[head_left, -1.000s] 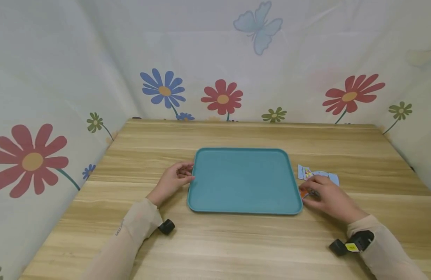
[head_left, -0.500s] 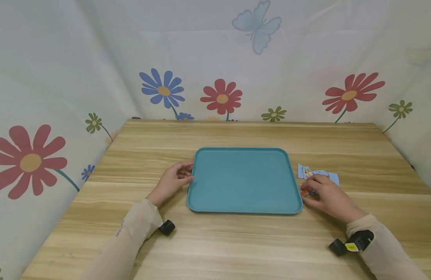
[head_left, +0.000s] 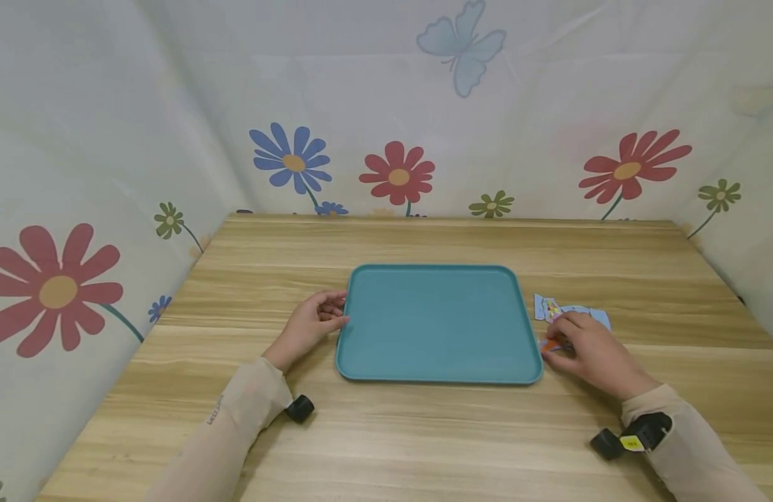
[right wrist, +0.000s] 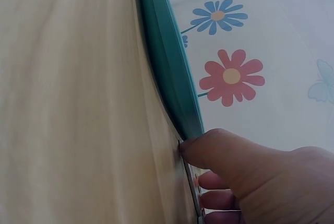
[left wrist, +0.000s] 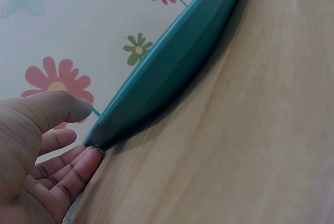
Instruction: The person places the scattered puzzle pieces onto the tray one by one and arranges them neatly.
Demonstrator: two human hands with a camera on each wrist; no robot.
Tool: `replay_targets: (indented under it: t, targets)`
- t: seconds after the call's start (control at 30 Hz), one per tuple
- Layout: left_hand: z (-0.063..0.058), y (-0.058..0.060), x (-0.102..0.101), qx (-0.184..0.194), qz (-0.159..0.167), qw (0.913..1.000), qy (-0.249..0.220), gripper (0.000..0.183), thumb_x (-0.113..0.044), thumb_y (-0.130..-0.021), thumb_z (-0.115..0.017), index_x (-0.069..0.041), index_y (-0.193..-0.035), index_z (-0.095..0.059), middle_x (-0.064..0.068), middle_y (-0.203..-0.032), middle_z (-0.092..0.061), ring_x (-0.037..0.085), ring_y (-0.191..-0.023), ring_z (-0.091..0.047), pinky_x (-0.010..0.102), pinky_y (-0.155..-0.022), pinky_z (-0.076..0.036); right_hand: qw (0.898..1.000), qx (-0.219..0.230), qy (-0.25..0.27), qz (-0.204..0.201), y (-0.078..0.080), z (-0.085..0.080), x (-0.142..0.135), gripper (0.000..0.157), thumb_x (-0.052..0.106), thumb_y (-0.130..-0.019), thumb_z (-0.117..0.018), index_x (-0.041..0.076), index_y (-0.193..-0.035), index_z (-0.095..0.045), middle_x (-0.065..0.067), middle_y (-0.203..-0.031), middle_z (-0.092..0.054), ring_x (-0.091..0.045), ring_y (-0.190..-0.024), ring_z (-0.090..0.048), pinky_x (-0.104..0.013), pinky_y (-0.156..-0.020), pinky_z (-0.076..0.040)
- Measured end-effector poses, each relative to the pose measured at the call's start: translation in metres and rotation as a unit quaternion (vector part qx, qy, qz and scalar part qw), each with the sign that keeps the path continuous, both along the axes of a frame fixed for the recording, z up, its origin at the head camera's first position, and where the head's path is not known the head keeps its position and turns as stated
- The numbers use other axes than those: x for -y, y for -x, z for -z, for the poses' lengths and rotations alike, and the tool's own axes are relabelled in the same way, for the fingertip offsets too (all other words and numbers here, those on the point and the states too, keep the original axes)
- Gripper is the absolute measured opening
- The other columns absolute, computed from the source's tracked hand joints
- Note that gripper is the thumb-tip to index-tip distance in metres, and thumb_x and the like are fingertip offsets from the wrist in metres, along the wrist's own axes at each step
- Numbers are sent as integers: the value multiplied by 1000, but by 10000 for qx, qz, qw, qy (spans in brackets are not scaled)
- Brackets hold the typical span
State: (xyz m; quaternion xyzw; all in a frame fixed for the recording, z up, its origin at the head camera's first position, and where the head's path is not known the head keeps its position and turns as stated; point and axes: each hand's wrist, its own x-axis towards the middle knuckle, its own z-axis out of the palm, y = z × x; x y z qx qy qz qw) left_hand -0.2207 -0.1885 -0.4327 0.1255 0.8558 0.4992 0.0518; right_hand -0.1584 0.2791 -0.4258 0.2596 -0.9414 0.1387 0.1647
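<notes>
A shallow teal tray (head_left: 437,324) lies on the wooden table. My left hand (head_left: 308,324) is at its left rim; in the left wrist view the fingertips (left wrist: 94,153) touch the tray's lower side, and the thumb stands apart above. At the tray's right side, my right hand (head_left: 587,348) curls over a flat puzzle piece with orange print (head_left: 550,345), thumb and fingers at its edges. The hand hides part of it. Just beyond those fingers lie light-blue flat puzzle pieces (head_left: 540,307), one of them with a colourful print.
The wooden table (head_left: 424,432) reaches back to a pale curtain (head_left: 518,125) printed with flowers and a butterfly. Curtain also stands along the left and right sides. A small black camera (head_left: 300,408) hangs by the left wrist, another black camera (head_left: 606,443) by the right.
My right hand has shifted slightly to the right, and the orange-printed piece with it, baring more of its print. The left hand and the tray have stayed put.
</notes>
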Motion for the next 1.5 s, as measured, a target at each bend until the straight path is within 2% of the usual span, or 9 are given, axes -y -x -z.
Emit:
replay_targets:
  t: [0.17,0.4,0.73,0.9,1.13,1.23,1.4,1.5]
  targets:
    - [3,1,1,-48,4,10000,23,51,-9,-88,-69,2,-135,-50,21,-123,-58,25,-102,-60,23,-84,-54,9996,-240,7,-170,2,1,-2,26,15,-69,-82,9,-90,-69,-3,-90,-63,-21,-84,-60,-42,-74,-52]
    - [5,4,0,-128,33,9999,18,51,-4,-87,-69,5,-133,-50,21,-118,-59,24,-97,-60,18,-80,-54,9965,-610,158,-544,6,3,-4,24,8,-66,-83,15,-83,-68,4,-85,-61,-12,-79,-56,-33,-69,-49]
    - [7,4,0,-233,107,9996,118,51,-4,-87,-68,10,-133,-49,24,-118,-58,26,-98,-61,21,-80,-55,9991,-294,60,-298,5,4,-5,23,11,-70,-83,14,-82,-63,6,-83,-57,-8,-78,-49,-31,-67,-46]
    - [7,3,0,-232,103,9996,136,51,-5,-87,-68,8,-133,-49,23,-117,-58,24,-97,-61,21,-81,-55,9997,-181,-20,-147,5,3,-5,22,12,-72,-81,13,-84,-63,8,-79,-55,-9,-76,-49,-31,-65,-45]
    - [7,1,3,-574,224,9981,11,50,-8,-86,-70,10,-128,-52,20,-110,-60,16,-90,-61,19,-77,-55,9983,-552,-89,-150,6,4,-4,22,11,-70,-81,9,-88,-68,-2,-84,-64,-20,-80,-60,-40,-71,-52]
    - [7,2,3,-510,167,9985,75,50,-6,-86,-70,10,-129,-52,21,-112,-60,20,-92,-61,20,-78,-55,9983,-567,-135,-56,6,3,-4,22,12,-70,-81,8,-88,-70,-4,-85,-66,-23,-81,-62,-42,-72,-53]
    - [11,5,4,-368,137,9992,124,51,-4,-86,-70,9,-132,-50,24,-117,-58,28,-98,-61,22,-81,-55,9992,-290,-125,254,3,-4,-4,19,15,-73,-80,11,-89,-69,3,-80,-63,-15,-75,-57,-37,-67,-50]
    - [13,6,3,-411,152,9990,126,51,-4,-86,-70,8,-132,-50,24,-117,-58,28,-98,-61,22,-81,-55,9989,-432,-136,146,5,-11,-3,19,13,-71,-81,10,-86,-69,6,-74,-59,-9,-68,-53,-32,-61,-48]
